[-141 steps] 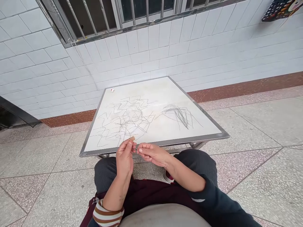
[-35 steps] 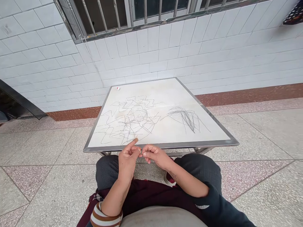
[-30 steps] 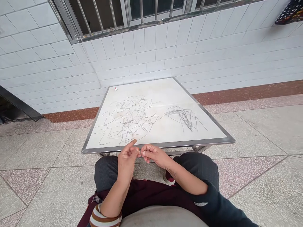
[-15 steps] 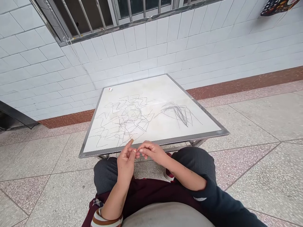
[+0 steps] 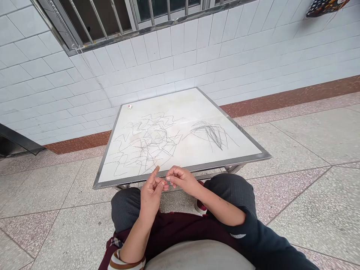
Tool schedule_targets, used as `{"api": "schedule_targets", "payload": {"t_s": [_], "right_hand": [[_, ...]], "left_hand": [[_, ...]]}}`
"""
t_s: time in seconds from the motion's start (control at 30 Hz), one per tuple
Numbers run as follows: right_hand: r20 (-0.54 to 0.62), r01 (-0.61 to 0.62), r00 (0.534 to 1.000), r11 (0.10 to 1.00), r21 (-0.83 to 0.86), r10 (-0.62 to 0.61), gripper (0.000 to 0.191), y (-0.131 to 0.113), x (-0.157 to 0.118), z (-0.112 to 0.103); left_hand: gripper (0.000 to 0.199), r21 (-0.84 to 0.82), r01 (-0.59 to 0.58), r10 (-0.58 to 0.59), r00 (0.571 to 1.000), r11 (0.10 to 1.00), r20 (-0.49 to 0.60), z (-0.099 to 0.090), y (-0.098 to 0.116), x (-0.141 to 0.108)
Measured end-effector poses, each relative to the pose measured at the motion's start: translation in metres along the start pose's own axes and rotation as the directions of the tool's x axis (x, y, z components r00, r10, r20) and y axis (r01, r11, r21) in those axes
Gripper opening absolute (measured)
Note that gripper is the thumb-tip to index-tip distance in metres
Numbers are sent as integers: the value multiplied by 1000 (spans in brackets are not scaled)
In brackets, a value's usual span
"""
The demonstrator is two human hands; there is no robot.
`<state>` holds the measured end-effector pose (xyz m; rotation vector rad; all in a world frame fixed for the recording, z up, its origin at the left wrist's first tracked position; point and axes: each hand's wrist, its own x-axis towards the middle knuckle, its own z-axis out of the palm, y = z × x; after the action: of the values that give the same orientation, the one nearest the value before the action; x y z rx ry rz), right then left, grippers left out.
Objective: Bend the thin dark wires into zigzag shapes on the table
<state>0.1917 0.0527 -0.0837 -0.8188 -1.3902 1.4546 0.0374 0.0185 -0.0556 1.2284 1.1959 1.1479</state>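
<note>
My left hand [image 5: 152, 191] is over my lap by the near edge of the white table [image 5: 182, 101]. Its thumb and curled fingers press together, while the index finger, with a tan covering on its tip, points up toward the tabletop. Close beside it on the right, my right hand [image 5: 181, 179] pinches thumb against fingers. What either pinch holds, if anything, is too small to make out. Dark scribbled lines [image 5: 157, 140] spread over the table's left half, and a denser scribble [image 5: 212, 135] lies on its right.
A small white-and-red object [image 5: 130, 107] sits at the table's far left corner. Behind the table stands a white tiled wall [image 5: 157, 71] with a barred window [image 5: 123, 18]. A patterned item [image 5: 323, 7] hangs at upper right. Speckled floor [image 5: 298, 142] surrounds the table.
The fingertips, which met half a second ago, are now slightly apart; my right hand has shifted a little up and right. The view has moved slightly.
</note>
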Motion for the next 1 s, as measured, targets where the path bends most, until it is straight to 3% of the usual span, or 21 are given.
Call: {"api": "schedule_targets", "payload": {"t_s": [0.23, 0.4, 0.63, 0.83, 1.0], "right_hand": [[129, -95, 989, 986, 134, 78, 26, 4, 1, -8], [54, -115, 993, 955, 273, 104, 26, 8, 4, -7], [-23, -123, 990, 946, 299, 136, 28, 8, 7, -10], [-206, -50, 968, 910, 412, 147, 27, 8, 13, -21], [-437, 84, 891, 903, 421, 121, 29, 6, 14, -39]], "left_hand": [[59, -2, 5, -5, 999, 1000, 41, -2, -3, -3], [59, -21, 3, -2, 999, 1000, 38, -2, -7, -2], [59, -16, 39, -39, 999, 999, 18, -3, -9, 0], [61, -63, 54, -53, 998, 997, 24, -2, -9, 0], [65, -91, 84, -86, 996, 992, -18, -4, -6, 0]]}}
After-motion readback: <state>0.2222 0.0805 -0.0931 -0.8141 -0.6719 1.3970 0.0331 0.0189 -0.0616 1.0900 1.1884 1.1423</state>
